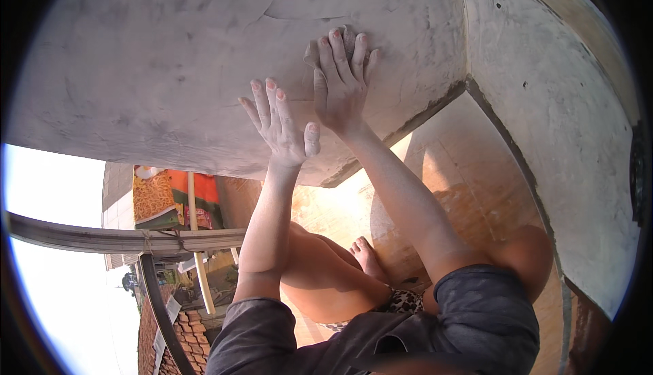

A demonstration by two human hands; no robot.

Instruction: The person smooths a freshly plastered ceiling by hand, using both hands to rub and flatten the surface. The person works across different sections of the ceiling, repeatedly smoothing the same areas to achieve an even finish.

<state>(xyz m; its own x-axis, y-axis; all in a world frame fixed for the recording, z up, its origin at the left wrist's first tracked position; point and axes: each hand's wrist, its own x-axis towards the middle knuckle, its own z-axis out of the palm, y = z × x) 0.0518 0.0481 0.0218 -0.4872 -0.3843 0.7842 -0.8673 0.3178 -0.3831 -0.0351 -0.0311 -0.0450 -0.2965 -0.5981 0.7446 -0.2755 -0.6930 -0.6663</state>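
Observation:
My right hand (343,86) presses flat on the grey plastered wall (170,55), its fingers stretched over a crumpled grey piece of sandpaper (349,40). Edges of the piece show between and beside the fingers; the rest is covered by the hand. To its left and a little lower, my left hand (280,125) has its fingers spread and the thumb apart, with nothing in it. It lies against or very close to the wall's lower part. Whitish dust coats both hands and forearms.
A second plastered wall (551,89) meets the first in a corner at the right. Below lies a tan, sunlit floor (469,164), with my bare foot (367,258) on it. At left stand a metal rail (88,233), a colourful printed banner (178,195) and roof tiles (187,337).

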